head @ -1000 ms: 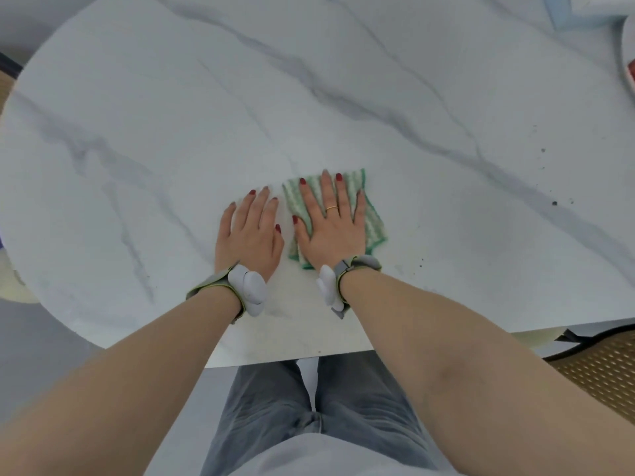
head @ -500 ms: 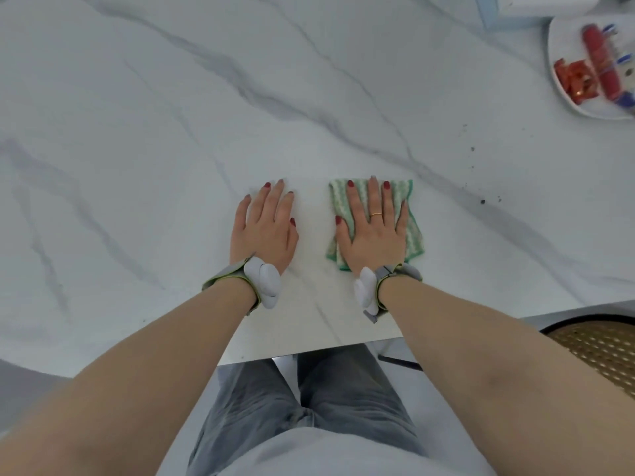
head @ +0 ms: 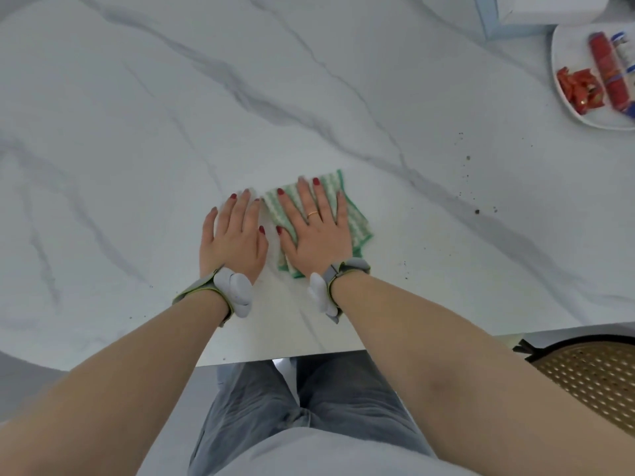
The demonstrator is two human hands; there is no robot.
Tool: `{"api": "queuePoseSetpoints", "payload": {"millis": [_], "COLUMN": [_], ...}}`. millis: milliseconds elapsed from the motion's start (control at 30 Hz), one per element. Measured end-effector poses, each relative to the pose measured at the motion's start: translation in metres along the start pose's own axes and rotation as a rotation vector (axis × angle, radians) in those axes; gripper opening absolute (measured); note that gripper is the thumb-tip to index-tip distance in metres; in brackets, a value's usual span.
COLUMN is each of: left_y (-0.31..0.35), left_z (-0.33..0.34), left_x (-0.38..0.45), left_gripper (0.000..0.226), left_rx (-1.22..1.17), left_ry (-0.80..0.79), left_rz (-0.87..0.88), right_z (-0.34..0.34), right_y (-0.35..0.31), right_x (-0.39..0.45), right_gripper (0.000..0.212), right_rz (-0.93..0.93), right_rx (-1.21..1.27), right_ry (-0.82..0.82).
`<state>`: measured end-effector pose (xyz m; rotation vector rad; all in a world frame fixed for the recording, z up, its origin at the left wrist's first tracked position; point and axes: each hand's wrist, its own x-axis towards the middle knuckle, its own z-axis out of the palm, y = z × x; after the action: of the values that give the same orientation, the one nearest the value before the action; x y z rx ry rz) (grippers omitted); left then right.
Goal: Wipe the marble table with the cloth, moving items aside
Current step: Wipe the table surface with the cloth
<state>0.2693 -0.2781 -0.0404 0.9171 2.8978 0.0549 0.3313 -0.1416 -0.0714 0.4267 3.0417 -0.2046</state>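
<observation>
Pressing flat with fingers spread, your right hand (head: pixel 318 231) holds one green-and-white striped cloth (head: pixel 354 218) on the marble table (head: pixel 137 115), near the near edge. Your left hand (head: pixel 235 235) lies flat just beside it on the left, fingers straight and close together, on bare marble. At the far right stands one white plate (head: pixel 563 97) with several red snack packets (head: pixel 580 89). A few dark crumbs (head: pixel 477 211) lie between the cloth and the plate.

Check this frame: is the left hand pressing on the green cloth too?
No. The left hand lies flat on the bare marble table beside the cloth, which only the right hand presses.
</observation>
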Motion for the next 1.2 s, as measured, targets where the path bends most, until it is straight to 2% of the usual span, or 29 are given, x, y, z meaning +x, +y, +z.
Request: {"api": "queuePoseSetpoints", "payload": {"millis": [133, 400, 633, 867, 1033, 1200], "left_y": [0.003, 0.044, 0.066, 0.049, 0.031, 0.029], "left_z": [-0.004, -0.003, 0.002, -0.005, -0.009, -0.016], "left_x": [0.005, 0.020, 0.013, -0.011, -0.028, -0.031], "left_gripper": [0.055, 0.052, 0.053, 0.056, 0.062, 0.059], "left_rx": [0.007, -0.030, -0.022, -0.001, 0.021, -0.037], "left_ry": [-0.015, -0.005, -0.024, -0.039, -0.095, -0.098], "left_rz": [-0.015, 0.082, 0.139, 0.068, 0.047, 0.080], "right_z": [-0.005, -0.011, -0.013, -0.012, -0.007, -0.011], "right_y": [0.010, 0.075, 0.133, 0.119, 0.082, 0.089], "right_x": [0.010, 0.004, -0.030, -0.035, -0.049, -0.067], "right_gripper": [0.062, 0.060, 0.064, 0.068, 0.066, 0.070], "right_rz": [0.020, 0.308, 0.484, 0.526, 0.471, 0.395], "right_rx": [-0.001, 0.014, -0.008, 0.029, 0.044, -0.003], "right_ry": [-0.054, -0.006, 0.023, 0.002, -0.005, -0.076]}}
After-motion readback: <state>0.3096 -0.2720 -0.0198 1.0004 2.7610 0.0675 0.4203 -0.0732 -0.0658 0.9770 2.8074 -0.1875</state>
